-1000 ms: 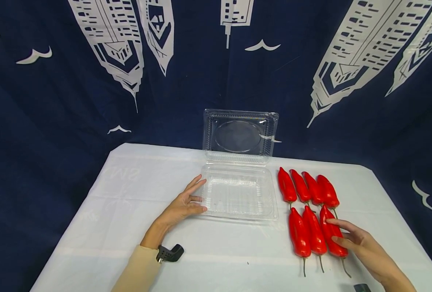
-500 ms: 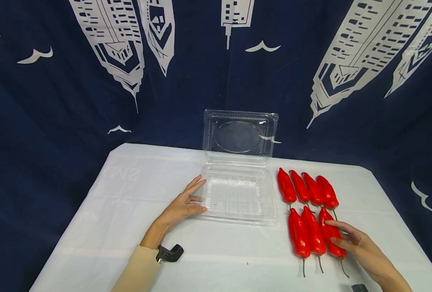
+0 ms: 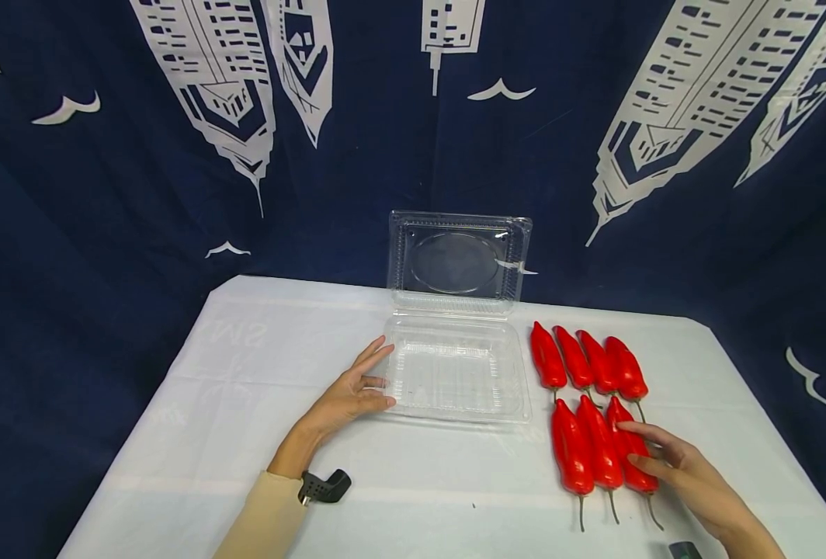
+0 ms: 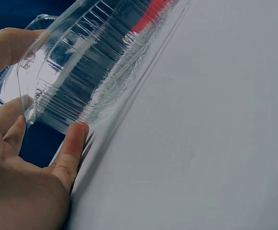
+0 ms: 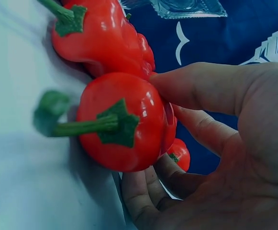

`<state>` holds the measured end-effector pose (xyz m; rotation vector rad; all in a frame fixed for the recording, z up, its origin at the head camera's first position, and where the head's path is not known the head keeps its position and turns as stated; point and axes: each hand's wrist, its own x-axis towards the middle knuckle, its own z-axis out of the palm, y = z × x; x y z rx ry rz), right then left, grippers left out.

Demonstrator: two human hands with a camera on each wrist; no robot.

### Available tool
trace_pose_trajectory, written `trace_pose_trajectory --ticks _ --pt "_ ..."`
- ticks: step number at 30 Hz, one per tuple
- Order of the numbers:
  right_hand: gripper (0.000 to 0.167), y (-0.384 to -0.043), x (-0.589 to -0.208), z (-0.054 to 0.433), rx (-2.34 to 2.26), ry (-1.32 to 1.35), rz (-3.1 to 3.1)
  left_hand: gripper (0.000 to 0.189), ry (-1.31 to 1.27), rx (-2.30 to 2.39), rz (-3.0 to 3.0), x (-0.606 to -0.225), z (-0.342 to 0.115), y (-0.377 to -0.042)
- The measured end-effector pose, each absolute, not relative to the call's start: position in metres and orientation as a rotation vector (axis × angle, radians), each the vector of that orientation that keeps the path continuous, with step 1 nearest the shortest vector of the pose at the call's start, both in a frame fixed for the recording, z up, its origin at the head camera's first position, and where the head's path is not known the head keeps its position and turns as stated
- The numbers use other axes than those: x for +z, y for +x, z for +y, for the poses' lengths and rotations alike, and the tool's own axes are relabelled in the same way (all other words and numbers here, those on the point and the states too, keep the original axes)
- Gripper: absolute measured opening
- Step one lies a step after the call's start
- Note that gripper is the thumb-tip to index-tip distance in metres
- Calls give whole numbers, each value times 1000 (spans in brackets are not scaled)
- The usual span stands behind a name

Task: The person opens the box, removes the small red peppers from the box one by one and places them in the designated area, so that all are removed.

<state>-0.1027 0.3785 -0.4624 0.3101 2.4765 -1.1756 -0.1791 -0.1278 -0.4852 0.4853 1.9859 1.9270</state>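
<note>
A clear plastic clamshell container [image 3: 448, 380] lies on the white table, its lid [image 3: 458, 260] raised at the back. My left hand [image 3: 346, 396] touches the container's left side; the left wrist view shows the fingertips and thumb [image 4: 72, 146] spread along its wall. On the right, red peppers with green stems lie in two rows. My right hand [image 3: 685, 470] holds the rightmost pepper of the front row [image 3: 629, 446], thumb and fingers around its body. In the right wrist view that pepper [image 5: 115, 153] shows its stem end, resting on the table against its neighbour [image 5: 95, 43].
Two more peppers [image 3: 571, 450] lie left of the held one. Behind them is a back row of several peppers [image 3: 575, 357]. A dark blue curtain [image 3: 357, 178] with white building prints hangs behind the table [image 3: 210, 435]. A black device [image 3: 325, 485] sits on the left wrist.
My right hand and the rightmost front pepper have shifted slightly left, closer to the neighbouring pepper. My left hand and the container have stayed put.
</note>
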Motion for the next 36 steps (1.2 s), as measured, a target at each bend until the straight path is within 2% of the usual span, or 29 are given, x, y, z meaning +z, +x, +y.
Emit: trace_pose_trajectory --ticks 14,25,36 --pt "71 -105 -463 374 -1174 296 2476 86 488 1941 1999 -487 -129 -181" --pt "79 -103 -466 371 -1189 296 2477 84 502 1898 2083 -482 -130 -178" --pt "80 -101 -445 392 -1120 312 2557 76 447 1826 2292 -472 -135 -178"
